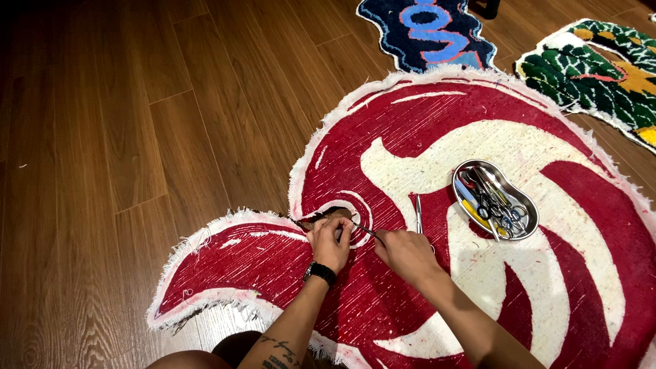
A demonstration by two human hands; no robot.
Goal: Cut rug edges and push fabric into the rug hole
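Note:
A large red and white tufted rug (410, 123) lies back side up on the wooden floor, its cloth edge frayed. My left hand (330, 240), with a black wristband, pinches the rug's cloth beside a small gap in the rug where the floor shows. My right hand (404, 253) holds a thin metal tool (365, 229), likely small scissors, with its tip pointing at that pinched spot. Another slim metal tool (418, 213) lies on the rug just above my right hand.
A kidney-shaped steel tray (527, 210) with several scissors and tools rests on the rug to the right. A blue and black rug (427, 31) and a green, white and yellow rug (601, 72) lie on the floor beyond. My knee (184, 360) shows at the bottom.

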